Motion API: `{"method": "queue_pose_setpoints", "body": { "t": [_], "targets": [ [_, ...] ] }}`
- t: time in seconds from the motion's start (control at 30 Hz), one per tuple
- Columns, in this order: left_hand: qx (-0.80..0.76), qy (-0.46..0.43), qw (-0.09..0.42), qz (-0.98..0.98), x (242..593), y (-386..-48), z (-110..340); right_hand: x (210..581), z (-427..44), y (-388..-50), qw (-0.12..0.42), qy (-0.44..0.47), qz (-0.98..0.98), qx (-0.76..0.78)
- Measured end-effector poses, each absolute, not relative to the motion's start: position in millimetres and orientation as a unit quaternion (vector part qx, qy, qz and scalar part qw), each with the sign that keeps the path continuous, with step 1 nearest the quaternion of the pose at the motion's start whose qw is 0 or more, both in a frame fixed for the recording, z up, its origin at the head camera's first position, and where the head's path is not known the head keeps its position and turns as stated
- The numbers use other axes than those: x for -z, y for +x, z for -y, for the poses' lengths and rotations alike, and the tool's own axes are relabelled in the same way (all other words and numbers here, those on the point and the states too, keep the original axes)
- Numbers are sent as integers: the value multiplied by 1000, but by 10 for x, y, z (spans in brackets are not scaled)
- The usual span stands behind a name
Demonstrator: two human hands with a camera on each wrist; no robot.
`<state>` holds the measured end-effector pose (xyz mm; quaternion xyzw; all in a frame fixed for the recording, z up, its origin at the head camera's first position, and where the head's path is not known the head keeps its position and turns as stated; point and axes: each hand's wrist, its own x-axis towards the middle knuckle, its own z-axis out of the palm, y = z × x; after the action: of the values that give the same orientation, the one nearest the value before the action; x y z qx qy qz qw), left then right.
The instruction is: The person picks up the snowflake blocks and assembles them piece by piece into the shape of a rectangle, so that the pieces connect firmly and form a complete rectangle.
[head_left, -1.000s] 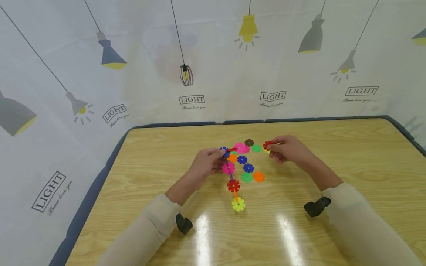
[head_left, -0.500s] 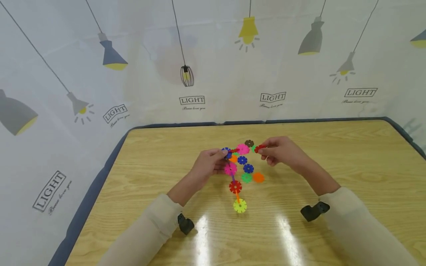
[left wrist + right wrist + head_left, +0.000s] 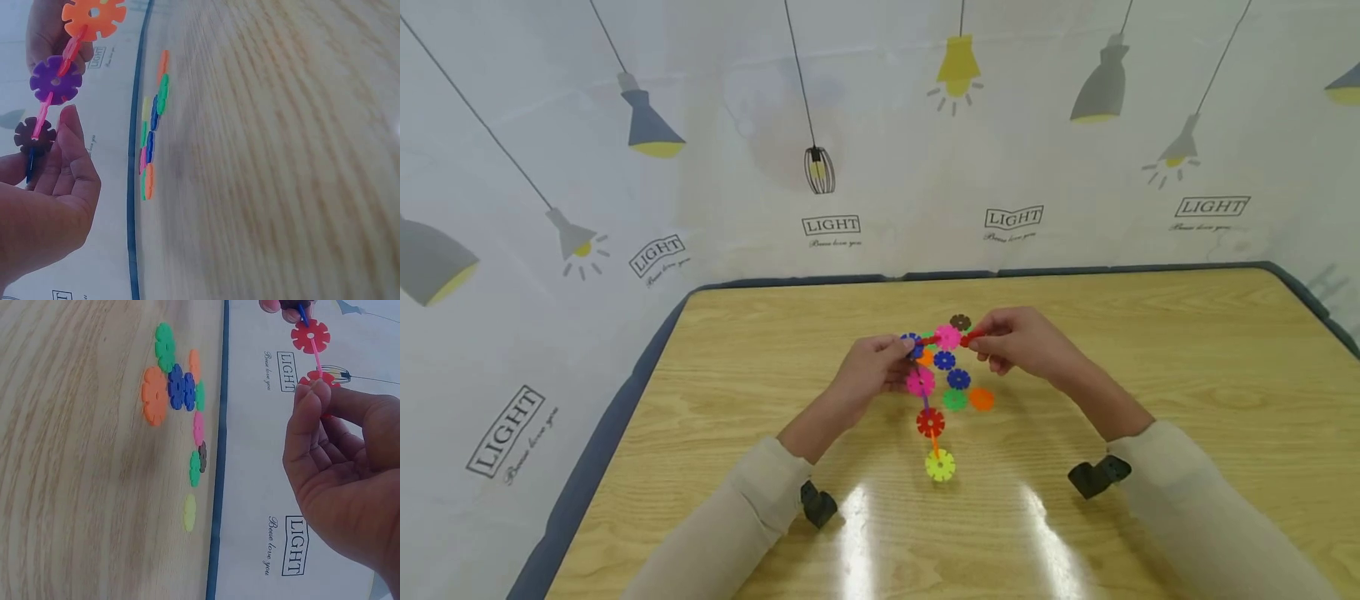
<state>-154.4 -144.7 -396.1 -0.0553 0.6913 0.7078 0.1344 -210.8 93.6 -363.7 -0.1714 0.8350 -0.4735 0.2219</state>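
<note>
My left hand pinches a blue notched plastic disc within a chain of interlocking discs. Downward from it the chain shows a pink disc, a red disc and a yellow disc at its end. A second branch runs right to another pink disc. Between thumb and fingers, my right hand pinches a red disc at that pink disc's edge; they meet, but whether their slots interlock I cannot tell. A brown disc and a purple disc show in the left wrist view.
Loose discs lie flat on the wooden table behind and below the chain, among them an orange disc, a green disc and a brown disc. A loose yellow disc shows in the right wrist view.
My right hand has moved left with the red disc, up to the pink disc at the chain's branch. The disc has turned edge-on to the head view. My left hand has barely shifted.
</note>
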Motion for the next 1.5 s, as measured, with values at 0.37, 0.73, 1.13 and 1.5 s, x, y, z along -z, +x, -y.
{"method": "queue_pose_setpoints", "body": {
  "t": [0.37, 0.73, 1.13, 1.5],
  "targets": [
    [-696, -47, 143, -702, 3965, -1534, 1437, 3608, -924, -2099, 203, -172, -846, 462],
    [-697, -38, 149, -700, 3970, -1517, 1418, 3590, -897, -2073, 186, -188, -858, 440],
    [-690, -26, 153, -707, 3981, -1516, 1410, 3553, -846, -2033, 160, -195, -881, 401],
    [-685, -21, 148, -713, 3938, -1500, 1348, 3509, -856, -2014, 165, -190, -879, 406]
  ]
}}
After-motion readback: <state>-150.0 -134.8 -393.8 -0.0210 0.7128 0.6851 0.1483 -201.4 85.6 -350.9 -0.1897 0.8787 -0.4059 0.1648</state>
